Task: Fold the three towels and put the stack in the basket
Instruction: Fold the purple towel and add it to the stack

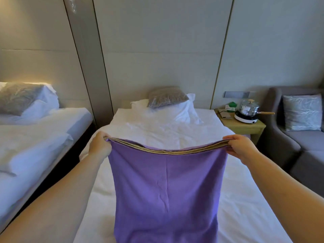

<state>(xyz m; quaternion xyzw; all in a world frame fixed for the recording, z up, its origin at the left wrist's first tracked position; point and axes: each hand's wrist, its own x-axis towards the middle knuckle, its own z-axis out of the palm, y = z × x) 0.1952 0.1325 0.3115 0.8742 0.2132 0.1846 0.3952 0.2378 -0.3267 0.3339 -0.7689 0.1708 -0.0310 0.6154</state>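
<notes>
Hands, left (100,146) and right (241,148), grip purple towel (166,190) (held doubled).

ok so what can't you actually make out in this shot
All in the head view:
- The lower end of the purple towel is cut off by the bottom edge.
- The basket and the other two towels are out of frame.
- The fingertips of the left hand and the right hand are hidden behind the towel's top hem.
- The towel covers the bed beneath it.
- The contents of the pot are too small to make out.
</notes>
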